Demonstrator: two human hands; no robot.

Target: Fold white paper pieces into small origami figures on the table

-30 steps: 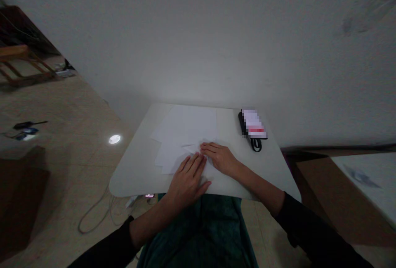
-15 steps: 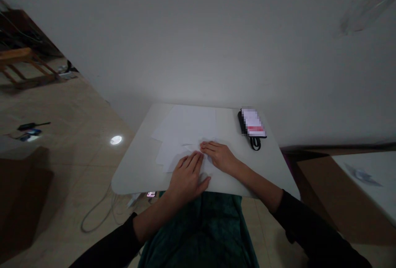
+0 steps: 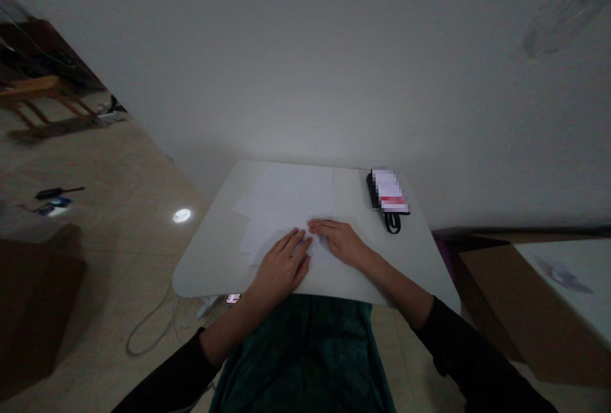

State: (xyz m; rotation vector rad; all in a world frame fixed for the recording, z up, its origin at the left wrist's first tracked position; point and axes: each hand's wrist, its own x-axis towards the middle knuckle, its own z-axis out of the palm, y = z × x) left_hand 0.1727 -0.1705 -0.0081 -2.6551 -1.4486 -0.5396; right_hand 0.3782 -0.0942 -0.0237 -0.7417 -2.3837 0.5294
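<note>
White sheets of paper (image 3: 291, 190) overlap on the white table in front of me. A smaller piece of white paper lies under my fingers, with most of it hidden. My left hand (image 3: 285, 260) rests on it with the fingers stretched out and the thumb alongside. Just to the right, my right hand (image 3: 340, 240) has its fingers close together, fingertips at the paper's edge, thumb tucked below. The fingertips of both hands almost meet. White paper against white tabletop makes the folds and edges hard to make out.
On the table's (image 3: 210, 266) back right corner lies a phone (image 3: 390, 190) on a black case with a strap loop. A wall (image 3: 305, 82) rises behind the table. A cardboard box (image 3: 515, 298) stands at right, a wooden stool (image 3: 35, 88) at far left. A cable (image 3: 138, 343) loops across the floor.
My left hand has shifted slightly left, its thumb drawn in closer to the fingers. The right hand stays nearly in place at the paper.
</note>
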